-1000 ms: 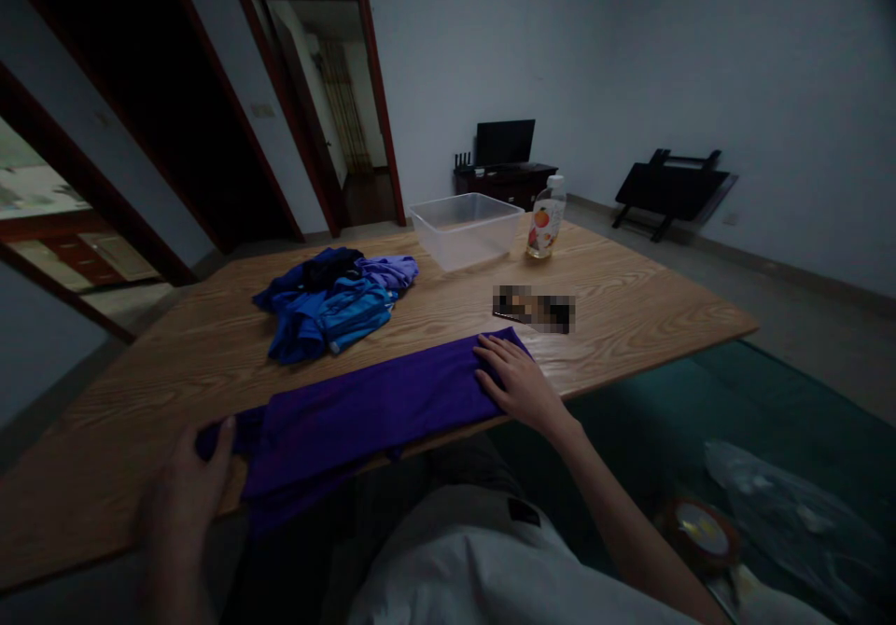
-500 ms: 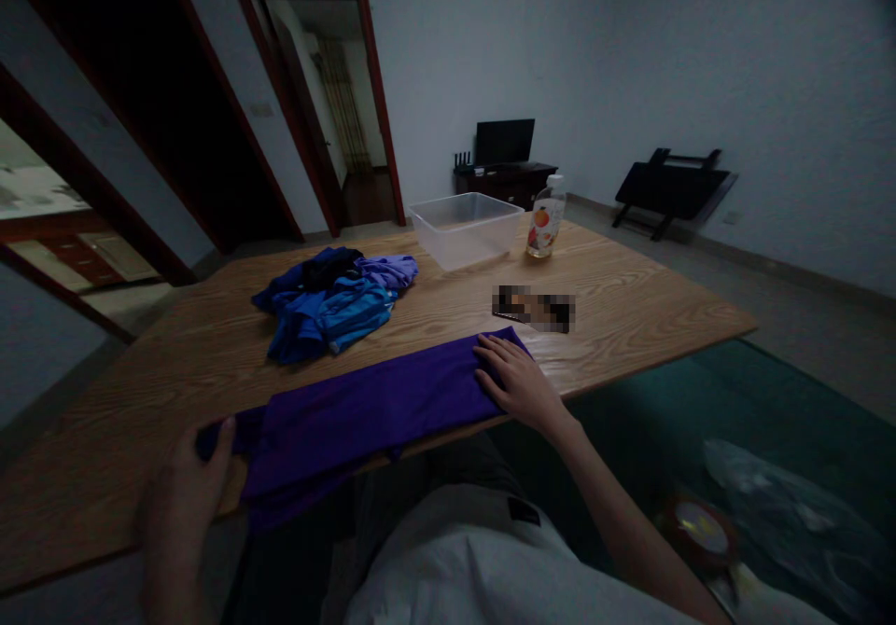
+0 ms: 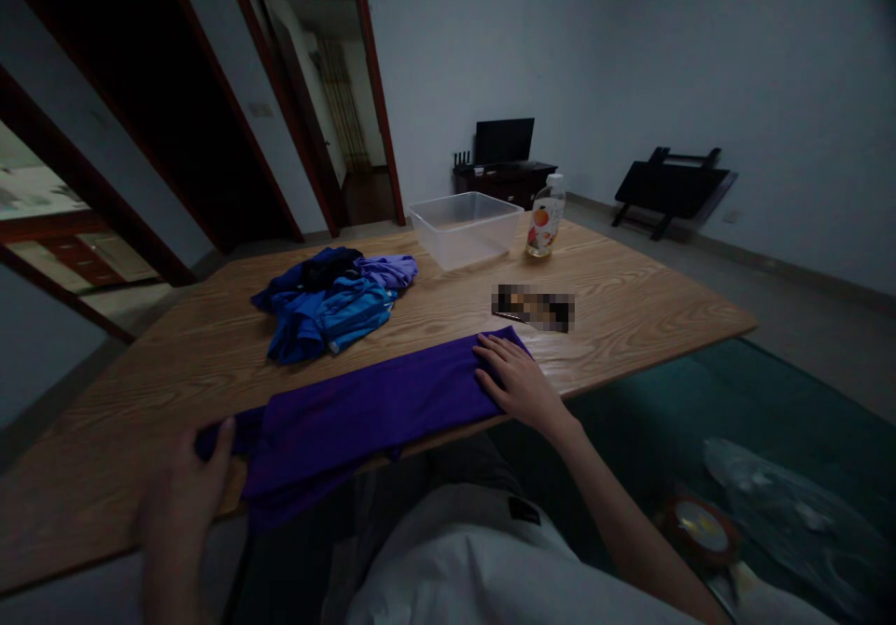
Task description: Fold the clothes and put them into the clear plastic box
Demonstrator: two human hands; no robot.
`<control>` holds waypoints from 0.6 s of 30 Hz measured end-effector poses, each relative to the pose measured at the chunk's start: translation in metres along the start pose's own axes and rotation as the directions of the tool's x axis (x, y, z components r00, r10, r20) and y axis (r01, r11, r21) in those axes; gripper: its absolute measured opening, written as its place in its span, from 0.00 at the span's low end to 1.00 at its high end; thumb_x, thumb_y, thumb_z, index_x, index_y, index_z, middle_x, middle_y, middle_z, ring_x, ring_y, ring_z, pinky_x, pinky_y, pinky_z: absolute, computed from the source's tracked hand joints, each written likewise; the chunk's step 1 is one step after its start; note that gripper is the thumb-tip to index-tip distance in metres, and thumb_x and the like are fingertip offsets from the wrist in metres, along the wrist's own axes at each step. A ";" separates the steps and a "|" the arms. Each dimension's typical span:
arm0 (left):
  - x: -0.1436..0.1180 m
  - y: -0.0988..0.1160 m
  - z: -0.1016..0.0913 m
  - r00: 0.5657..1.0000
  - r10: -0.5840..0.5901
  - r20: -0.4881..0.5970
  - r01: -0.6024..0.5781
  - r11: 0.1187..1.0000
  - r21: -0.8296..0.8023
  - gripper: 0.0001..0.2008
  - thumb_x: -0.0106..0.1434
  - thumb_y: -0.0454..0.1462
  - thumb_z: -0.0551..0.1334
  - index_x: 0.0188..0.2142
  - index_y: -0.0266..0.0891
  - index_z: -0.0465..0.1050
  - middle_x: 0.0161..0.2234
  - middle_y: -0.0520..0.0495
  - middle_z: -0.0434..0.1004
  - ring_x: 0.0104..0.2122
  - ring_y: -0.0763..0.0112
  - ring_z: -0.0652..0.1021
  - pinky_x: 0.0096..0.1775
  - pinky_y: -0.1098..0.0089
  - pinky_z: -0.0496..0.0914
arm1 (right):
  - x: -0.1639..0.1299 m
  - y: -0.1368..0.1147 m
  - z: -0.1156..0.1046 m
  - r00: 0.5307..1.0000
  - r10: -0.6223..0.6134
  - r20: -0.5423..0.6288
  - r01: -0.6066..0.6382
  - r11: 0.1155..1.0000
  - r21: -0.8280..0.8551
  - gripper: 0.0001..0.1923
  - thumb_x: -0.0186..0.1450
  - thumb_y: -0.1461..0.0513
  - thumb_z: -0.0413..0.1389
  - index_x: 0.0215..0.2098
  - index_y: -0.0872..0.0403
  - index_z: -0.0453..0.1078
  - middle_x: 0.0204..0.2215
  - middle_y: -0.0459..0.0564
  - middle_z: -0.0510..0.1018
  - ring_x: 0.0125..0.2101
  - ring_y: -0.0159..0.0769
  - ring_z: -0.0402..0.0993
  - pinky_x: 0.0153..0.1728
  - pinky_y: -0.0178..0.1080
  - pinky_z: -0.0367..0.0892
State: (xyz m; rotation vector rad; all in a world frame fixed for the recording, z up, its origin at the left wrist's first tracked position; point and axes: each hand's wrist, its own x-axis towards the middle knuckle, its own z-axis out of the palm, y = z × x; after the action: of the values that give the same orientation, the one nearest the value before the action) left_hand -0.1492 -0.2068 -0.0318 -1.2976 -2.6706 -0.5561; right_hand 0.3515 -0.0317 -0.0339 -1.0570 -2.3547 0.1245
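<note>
A purple piece of clothing (image 3: 378,401), folded into a long strip, lies along the near edge of the table, with part of its lower left side hanging over. My left hand (image 3: 186,476) holds the strip's narrow left end, thumb on the near side; its other fingers are partly blurred and hidden. At the opposite end, my right hand (image 3: 514,375) rests flat on the fabric with its fingers stretched out. Beyond the strip to the left sits a crumpled pile of blue, black and lilac clothes (image 3: 329,303).
A clear plastic box (image 3: 466,233) stands at the back of the wooden table (image 3: 630,308), beside a bottle (image 3: 546,219) with a fruit label. Nearer lies a blurred-out flat object (image 3: 533,308). A tape roll (image 3: 702,527) and a plastic bag (image 3: 784,513) are at lower right.
</note>
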 end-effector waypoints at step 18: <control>-0.006 0.012 -0.003 0.992 -0.096 -0.081 0.066 0.947 -0.313 0.25 0.69 0.58 0.60 0.46 0.39 0.75 0.51 0.29 0.81 0.54 0.37 0.79 0.55 0.49 0.71 | 0.003 -0.027 0.000 0.995 -0.101 -0.028 0.100 0.995 -0.019 0.24 0.78 0.59 0.52 0.69 0.56 0.69 0.72 0.65 0.68 0.74 0.64 0.58 0.70 0.71 0.61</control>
State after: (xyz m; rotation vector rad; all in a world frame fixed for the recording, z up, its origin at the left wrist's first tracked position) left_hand -0.1360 -0.2055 -0.0273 -1.1956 -2.6438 -1.0584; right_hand 0.3321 -0.0482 -0.0240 -0.9401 -2.3818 0.0517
